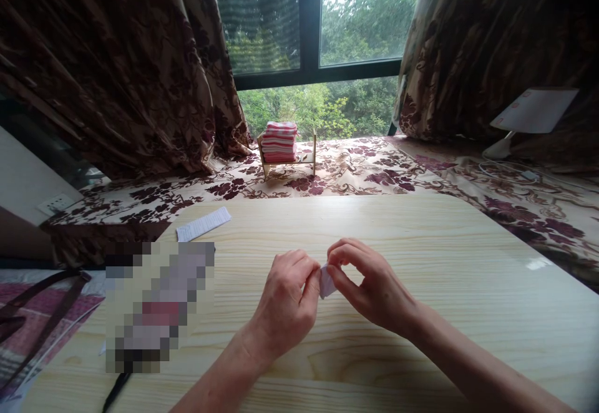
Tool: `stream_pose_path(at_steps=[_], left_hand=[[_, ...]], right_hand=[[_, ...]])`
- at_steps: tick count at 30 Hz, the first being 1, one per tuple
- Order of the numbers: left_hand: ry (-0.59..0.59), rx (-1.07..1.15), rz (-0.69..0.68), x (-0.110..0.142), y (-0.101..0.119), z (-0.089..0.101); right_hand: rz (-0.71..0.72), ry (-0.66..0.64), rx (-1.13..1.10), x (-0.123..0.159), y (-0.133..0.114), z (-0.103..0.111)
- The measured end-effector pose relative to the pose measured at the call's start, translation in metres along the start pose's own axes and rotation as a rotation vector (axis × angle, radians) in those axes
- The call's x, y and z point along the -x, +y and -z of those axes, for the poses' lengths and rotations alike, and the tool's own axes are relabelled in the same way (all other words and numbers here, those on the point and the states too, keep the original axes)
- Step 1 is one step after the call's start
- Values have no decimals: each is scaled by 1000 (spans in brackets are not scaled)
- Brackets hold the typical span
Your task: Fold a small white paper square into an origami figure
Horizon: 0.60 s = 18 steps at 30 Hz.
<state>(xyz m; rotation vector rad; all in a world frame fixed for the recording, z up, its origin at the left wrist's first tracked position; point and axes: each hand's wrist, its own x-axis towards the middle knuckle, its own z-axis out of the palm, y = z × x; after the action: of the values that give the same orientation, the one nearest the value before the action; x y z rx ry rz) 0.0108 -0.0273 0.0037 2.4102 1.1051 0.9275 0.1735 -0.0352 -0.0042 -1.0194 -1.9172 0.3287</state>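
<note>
A small piece of white paper (327, 282) is pinched between my two hands, above the middle of the wooden table (402, 238). My left hand (289, 294) is closed, its thumb and forefinger on the paper's left edge. From the other side, my right hand (362, 279) grips the same paper between thumb and forefinger, with a gap inside the curl of its fingers. Part of the paper is hidden behind the fingertips. Toward the table's far left lies a flat strip of white paper (204, 224) with faint lines on it.
A blurred-out object (163, 307) with a dark cord lies at the table's left. Beyond the far edge, a small wooden rack (306, 160) holds folded red-and-white cloths (279, 141) on the patterned sill cover. A white lamp (536, 110) stands at the right.
</note>
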Motion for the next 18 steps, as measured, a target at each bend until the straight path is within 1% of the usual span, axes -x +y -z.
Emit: stream_pose_path(at_steps=[4,8,10,14,16,18], left_hand=[[14,-18,-2,0,0,1],[61,-14,-4,1,2,1],[74,-15,-5,2,2,1],[74,-12,0,1,2,0],[71,23,10,1,1,0],[65,88,47,0,2,0]], right_hand=[[-37,-15,-26,0,1,0],[-156,-21,-70,0,1,1],[-200,-46,-88,0,0,2],[-204,-110,-123,-2,-3,4],[-189,-103,-120,-2,-5,5],[-200,-99,-120,-3,-6,5]])
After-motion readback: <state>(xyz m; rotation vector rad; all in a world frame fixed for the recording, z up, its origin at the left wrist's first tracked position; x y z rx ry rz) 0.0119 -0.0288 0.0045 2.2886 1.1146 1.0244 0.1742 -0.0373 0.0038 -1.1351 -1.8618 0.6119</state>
